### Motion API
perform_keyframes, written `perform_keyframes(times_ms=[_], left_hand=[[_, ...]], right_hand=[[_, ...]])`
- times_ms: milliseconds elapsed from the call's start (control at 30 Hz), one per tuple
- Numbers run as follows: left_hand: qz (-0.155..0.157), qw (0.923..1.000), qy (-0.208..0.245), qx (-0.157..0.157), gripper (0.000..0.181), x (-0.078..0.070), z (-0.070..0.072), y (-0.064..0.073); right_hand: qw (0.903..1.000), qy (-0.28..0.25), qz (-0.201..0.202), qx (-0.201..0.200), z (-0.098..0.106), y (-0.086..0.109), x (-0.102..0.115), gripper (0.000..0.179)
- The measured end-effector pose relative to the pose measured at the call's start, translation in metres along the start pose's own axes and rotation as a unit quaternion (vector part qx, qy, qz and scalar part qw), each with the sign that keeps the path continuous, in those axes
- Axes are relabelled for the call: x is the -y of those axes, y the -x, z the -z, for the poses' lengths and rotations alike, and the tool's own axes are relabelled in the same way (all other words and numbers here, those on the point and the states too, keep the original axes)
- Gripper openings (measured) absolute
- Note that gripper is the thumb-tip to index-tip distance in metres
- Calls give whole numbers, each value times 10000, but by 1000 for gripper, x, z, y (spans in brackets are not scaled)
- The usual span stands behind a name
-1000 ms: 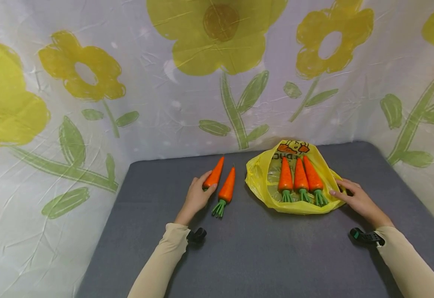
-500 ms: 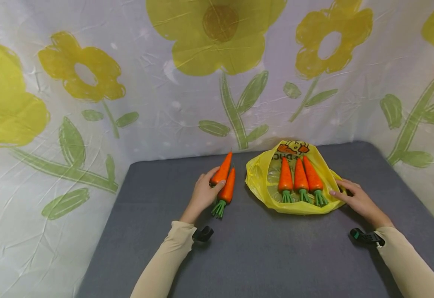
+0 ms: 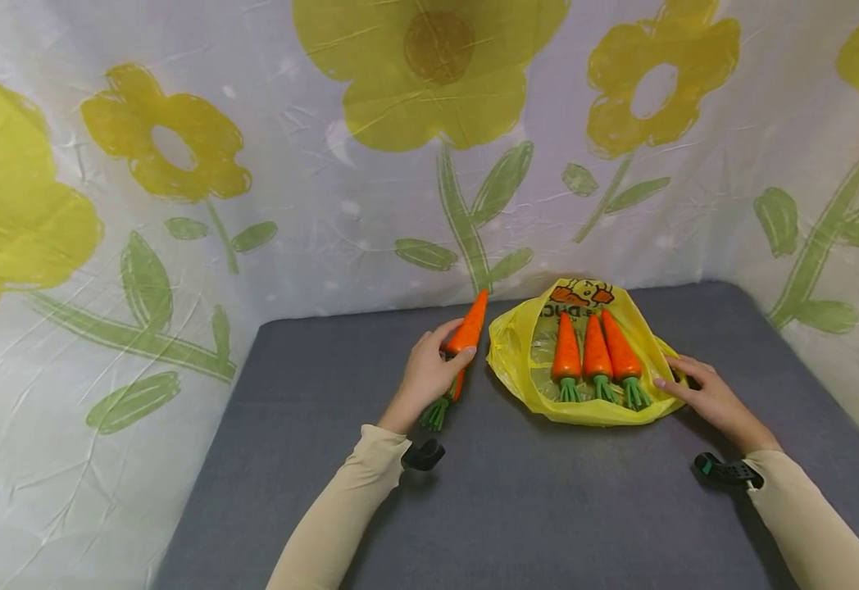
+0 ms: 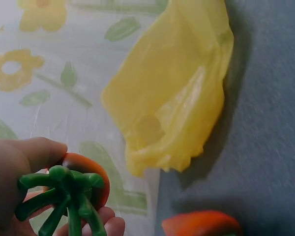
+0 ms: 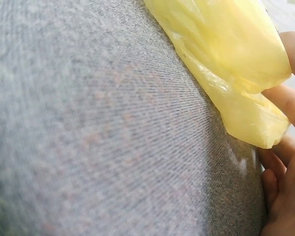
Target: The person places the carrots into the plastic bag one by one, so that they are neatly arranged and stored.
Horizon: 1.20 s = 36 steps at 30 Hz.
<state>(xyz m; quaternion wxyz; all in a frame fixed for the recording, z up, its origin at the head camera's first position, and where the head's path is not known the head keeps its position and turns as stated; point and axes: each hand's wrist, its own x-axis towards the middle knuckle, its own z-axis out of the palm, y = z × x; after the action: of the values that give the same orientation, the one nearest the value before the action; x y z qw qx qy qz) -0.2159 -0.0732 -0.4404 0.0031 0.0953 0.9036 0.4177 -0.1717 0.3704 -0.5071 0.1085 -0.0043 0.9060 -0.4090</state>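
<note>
In the head view my left hand (image 3: 431,365) grips an orange carrot (image 3: 470,324) around its thick end, tip pointing away. Its green stems (image 4: 69,194) hang toward the camera in the left wrist view. A second carrot (image 3: 458,385) lies on the table beneath, partly hidden by that hand. To the right, a yellow plastic bag (image 3: 521,389) lies with its mouth open, and three carrots (image 3: 597,348) rest side by side in it. At the bag's right edge, my right hand (image 3: 706,393) pinches the plastic between thumb and fingers; the right wrist view shows the yellow film (image 5: 236,59) there.
A dark grey table (image 3: 547,500) carries everything. Behind it and along the sides hangs a pale cloth (image 3: 311,238) printed with yellow flowers. The bag stands close to the table's back edge.
My left hand has lifted its carrot and moved right with it, across the second carrot and nearer the bag. The right hand and the bag have stayed in place.
</note>
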Motion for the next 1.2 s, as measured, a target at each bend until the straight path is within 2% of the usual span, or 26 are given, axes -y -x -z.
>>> perform_keyframes(times_ms=[433,700,900,1200], left_hand=[[-531,9981,28,312,54,-42,-12,-5],[-669,9964,130,497,54,-68,-20,-8],[-722,9950,114,682,57,-86,-32,-9],[-805,9922,-192,927,57,-107,-56,-14]], right_hand=[[10000,-33,55,-45,0,0,-2,80],[10000,-20,62,-67,0,-2,-5,80],[9999,34,84,-75,0,-1,-6,80],[9999,28,102,-58,0,0,-3,80]])
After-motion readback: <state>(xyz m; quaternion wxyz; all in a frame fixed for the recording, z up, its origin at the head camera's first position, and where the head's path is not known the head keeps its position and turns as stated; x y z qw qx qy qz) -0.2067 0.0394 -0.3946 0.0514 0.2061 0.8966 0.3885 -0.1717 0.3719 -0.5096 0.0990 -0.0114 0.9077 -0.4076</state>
